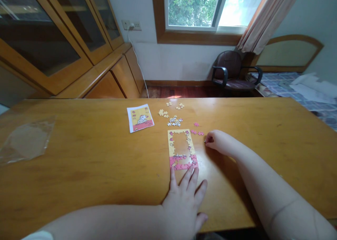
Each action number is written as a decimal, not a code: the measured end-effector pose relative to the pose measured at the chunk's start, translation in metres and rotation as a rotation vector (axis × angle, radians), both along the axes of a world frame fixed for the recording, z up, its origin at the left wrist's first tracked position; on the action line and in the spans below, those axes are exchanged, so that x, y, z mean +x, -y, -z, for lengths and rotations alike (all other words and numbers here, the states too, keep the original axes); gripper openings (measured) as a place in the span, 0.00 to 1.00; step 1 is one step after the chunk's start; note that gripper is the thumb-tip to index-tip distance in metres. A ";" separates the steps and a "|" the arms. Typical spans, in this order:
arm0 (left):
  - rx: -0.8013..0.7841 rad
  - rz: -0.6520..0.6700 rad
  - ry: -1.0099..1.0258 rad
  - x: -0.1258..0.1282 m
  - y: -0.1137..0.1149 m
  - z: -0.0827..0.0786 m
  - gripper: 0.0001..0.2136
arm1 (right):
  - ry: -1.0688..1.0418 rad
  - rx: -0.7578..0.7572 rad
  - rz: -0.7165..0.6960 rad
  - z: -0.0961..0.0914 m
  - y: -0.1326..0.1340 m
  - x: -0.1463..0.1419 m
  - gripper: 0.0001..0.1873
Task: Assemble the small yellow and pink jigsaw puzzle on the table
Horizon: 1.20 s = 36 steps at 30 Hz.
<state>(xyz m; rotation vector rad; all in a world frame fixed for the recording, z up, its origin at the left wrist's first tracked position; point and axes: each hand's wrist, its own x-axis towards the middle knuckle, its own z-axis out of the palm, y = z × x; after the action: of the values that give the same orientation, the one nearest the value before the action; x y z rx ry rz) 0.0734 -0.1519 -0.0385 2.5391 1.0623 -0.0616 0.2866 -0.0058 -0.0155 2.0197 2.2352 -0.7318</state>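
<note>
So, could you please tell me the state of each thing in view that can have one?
Jigsaw puzzle: border assembled, middle mostly unfilled
Loose jigsaw pieces: scattered in small groups
Picture card: flat, picture up
Plastic bag: lying flat
Left hand: open, fingertips at puzzle's near edge
Right hand: pinched on a mostly hidden jigsaw piece
Glass cabinet doors: shut
Curtain: drawn aside
Office chair: unoccupied
Plug: in wall socket

Left hand (183, 199): palm down, fingers spread, near front edge of tabletop (105, 173)
Right hand (217, 140): fingertips pinched, farther from that edge
</note>
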 end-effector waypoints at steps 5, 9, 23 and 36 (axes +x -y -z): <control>0.023 -0.010 -0.010 0.001 0.002 0.003 0.31 | -0.137 0.035 0.044 0.005 -0.001 0.007 0.14; 0.018 -0.006 -0.029 0.001 0.002 0.002 0.31 | -0.227 -0.043 0.091 0.013 -0.004 0.012 0.15; 0.009 0.017 -0.036 -0.001 0.000 -0.001 0.31 | -0.126 0.012 0.054 0.002 0.004 -0.008 0.04; 0.016 0.021 -0.080 0.001 -0.001 -0.004 0.32 | -0.444 -0.081 -0.046 -0.007 0.016 -0.025 0.03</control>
<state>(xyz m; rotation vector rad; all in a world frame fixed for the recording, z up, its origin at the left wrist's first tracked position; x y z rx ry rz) 0.0742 -0.1510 -0.0347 2.5818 1.0694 -0.1630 0.2618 -0.0219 -0.0084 1.9076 2.4042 -1.3563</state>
